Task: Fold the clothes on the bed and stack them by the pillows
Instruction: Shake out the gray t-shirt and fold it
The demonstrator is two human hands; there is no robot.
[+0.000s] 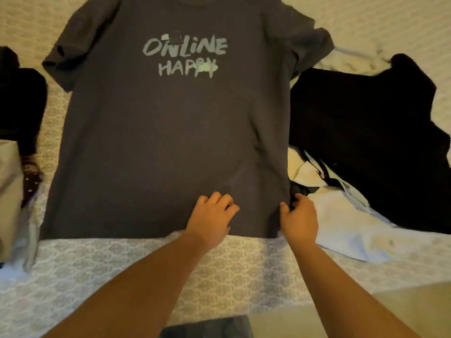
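A dark grey T-shirt (158, 142) with pale "ONLINE HAPPY" lettering lies spread flat, front up, on the patterned bedspread (122, 272), its hem nearest me. My left hand (211, 218) rests on the shirt just above the hem, right of centre, fingers curled down onto the cloth. My right hand (299, 219) is at the shirt's lower right corner, thumb on top and fingers curled around the side edge, gripping it. The collar is cut off by the top of the frame.
A black garment (366, 142) lies crumpled to the right over a pale blue-white shirt (353, 228). At the left edge are a dark garment (19, 106), a dotted maroon piece (31, 179) and beige cloth (9, 198). No pillows are in view.
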